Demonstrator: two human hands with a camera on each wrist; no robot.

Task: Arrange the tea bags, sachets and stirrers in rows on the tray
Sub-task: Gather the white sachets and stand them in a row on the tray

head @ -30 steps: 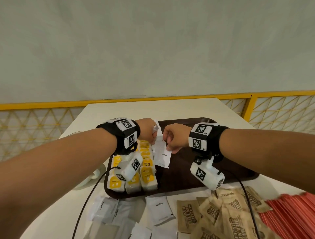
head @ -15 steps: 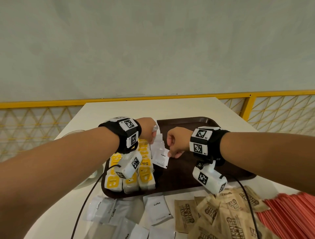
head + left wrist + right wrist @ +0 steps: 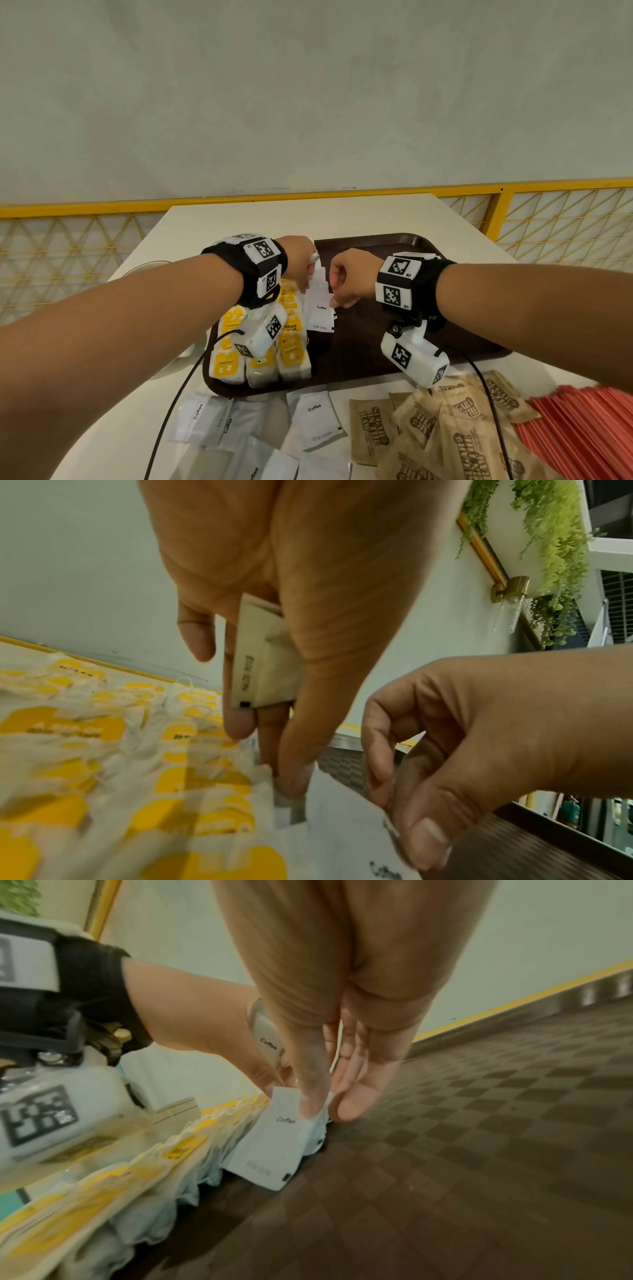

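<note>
- While both hands work at the far end of the tray, the head view shows the left hand and right hand meeting over a short overlapped row of white coffee sachets. That row lies just beside the yellow tea bags, which fill the tray's left side in rows. More white sachets, brown sugar sachets and red stirrers lie off the tray on the table, nearest the camera.
- Seen from the left wrist, the left hand clamps a small stack of spare sachets against the palm while its fingertips press down on the row. The right hand pinches a sachet edge opposite.
- Seen from the right wrist, the right hand has thumb and fingers closed on the top of the nearest coffee sachet, which leans against the tea bags.
- My judgement: the step is extending the sachet row. Done well, each sachet overlaps the last evenly, its long edge parallel to the tea bags, with the left fingertips steadying the row.
- Bare tray floor spreads to the right, so there seems to be room for further rows; the raised rim bounds the far end.
</note>
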